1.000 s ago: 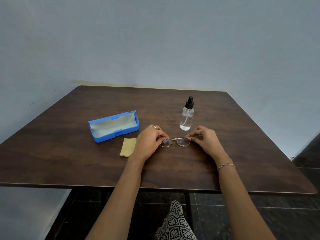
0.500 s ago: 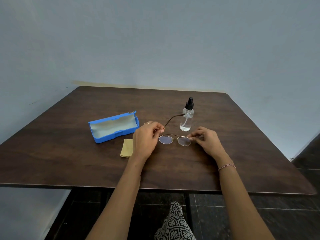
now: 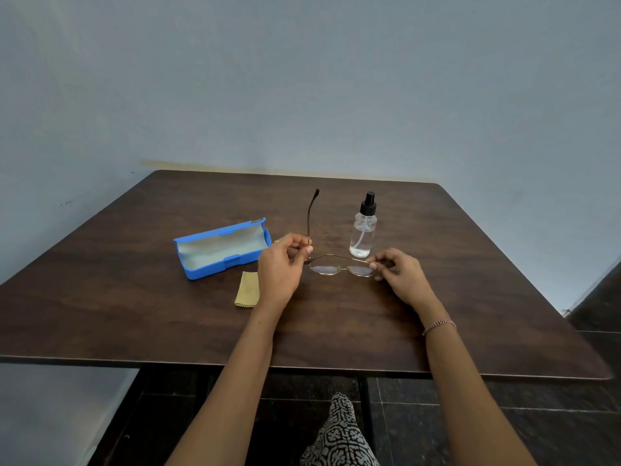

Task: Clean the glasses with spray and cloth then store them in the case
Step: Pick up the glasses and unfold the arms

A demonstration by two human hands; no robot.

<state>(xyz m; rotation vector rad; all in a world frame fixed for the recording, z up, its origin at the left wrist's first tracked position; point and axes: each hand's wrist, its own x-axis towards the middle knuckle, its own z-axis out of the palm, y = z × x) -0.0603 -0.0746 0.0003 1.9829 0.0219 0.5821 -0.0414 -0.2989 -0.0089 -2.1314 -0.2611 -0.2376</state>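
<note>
Thin gold wire-framed glasses (image 3: 341, 269) are sitting just above the dark wood worktop (image 3: 470, 297), between both hands, lenses facing the person. Left hand (image 3: 282, 264) is pinching the frame's left end at the hinge. That side's temple (image 3: 311, 216) is standing swung out, pointing away and up. Right hand (image 3: 400, 274) is pinching the right end of the frame. The second temple is lying folded across behind the lenses.

The clear plastic spray bottle with black pump (image 3: 363, 230) is standing upright just behind the glasses. The open blue hard case with pale lining (image 3: 221, 248) is sitting to the left. The small tan cloth (image 3: 248, 292) is lying flat in front of it, near the left wrist.

Judging by this, the person is unfolding the glasses, prepping for spray. To do it well:
- be gripping rim ends only, fingertips off the lenses
- be swinging the second temple out at its hinge, slowly; the wire looks thin and is likely bending easily
- be steadying the frame with the left hand, freeing the right for the bottle
</note>
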